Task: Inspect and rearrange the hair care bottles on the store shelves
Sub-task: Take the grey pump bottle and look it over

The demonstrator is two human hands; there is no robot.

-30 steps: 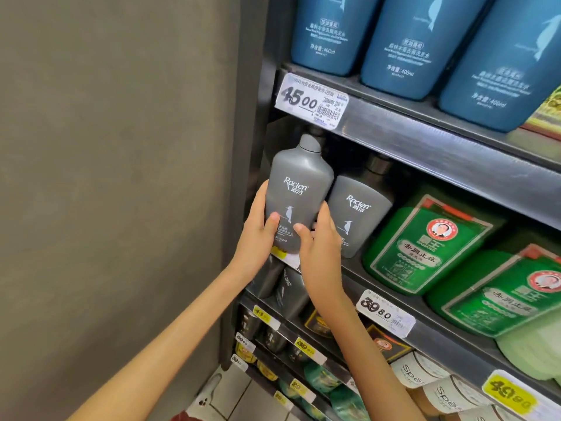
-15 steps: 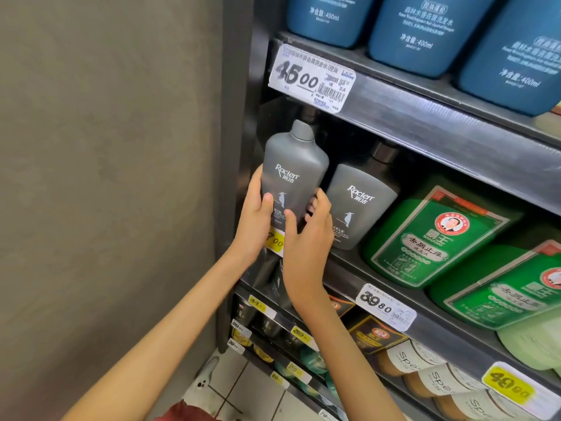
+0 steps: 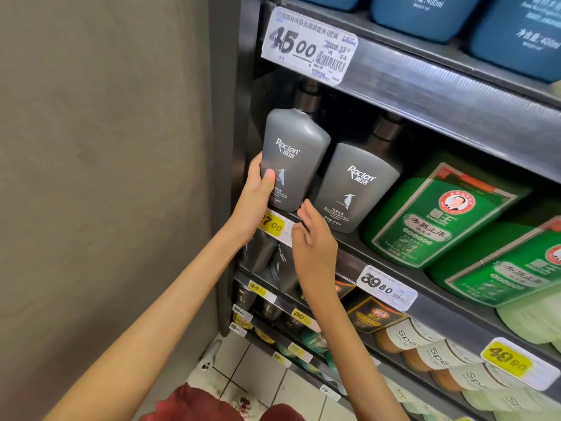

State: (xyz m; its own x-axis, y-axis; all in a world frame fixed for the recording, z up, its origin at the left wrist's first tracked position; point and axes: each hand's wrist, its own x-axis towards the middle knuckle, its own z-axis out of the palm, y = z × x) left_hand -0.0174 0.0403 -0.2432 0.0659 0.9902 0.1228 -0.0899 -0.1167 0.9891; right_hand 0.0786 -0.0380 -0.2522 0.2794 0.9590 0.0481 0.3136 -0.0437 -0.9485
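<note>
A grey Raclen bottle (image 3: 293, 159) stands upright at the left end of the middle shelf (image 3: 425, 287). My left hand (image 3: 255, 199) grips its lower left side, thumb across the front. My right hand (image 3: 312, 238) hovers just below the bottle's base, fingers apart, holding nothing; I cannot tell whether a fingertip touches the base. A second grey Raclen bottle (image 3: 358, 183) stands right beside the first, a little farther back.
Green refill pouches (image 3: 437, 220) lean on the same shelf to the right. Blue bottles (image 3: 425, 13) fill the shelf above, behind a 45.00 price tag (image 3: 309, 47). Lower shelves hold more bottles. A grey wall (image 3: 106, 147) closes off the left side.
The grey bottle has moved back onto the shelf beside its twin. My right hand has come off it and dropped below its base; my left hand still holds it.
</note>
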